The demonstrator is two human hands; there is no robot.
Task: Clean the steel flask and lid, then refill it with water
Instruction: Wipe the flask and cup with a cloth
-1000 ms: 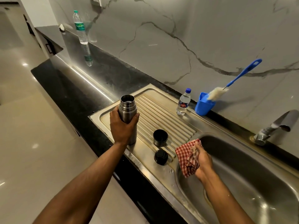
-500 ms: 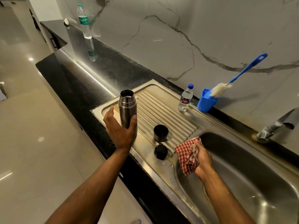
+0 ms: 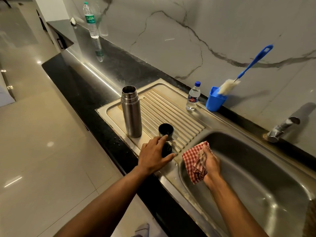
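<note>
The left hand [image 3: 154,155] covered most of the black stopper [image 3: 167,150], so contact between palm and stopper could not be determined. The right hand [image 3: 211,164] hid part of the checked cloth [image 3: 193,161]. The sink basin [image 3: 256,177] was cut off at the right and bottom edges. Label text on the small water bottle [image 3: 193,97] was too small to read. The flask [image 3: 131,111] interior was too dark to assess.
</note>
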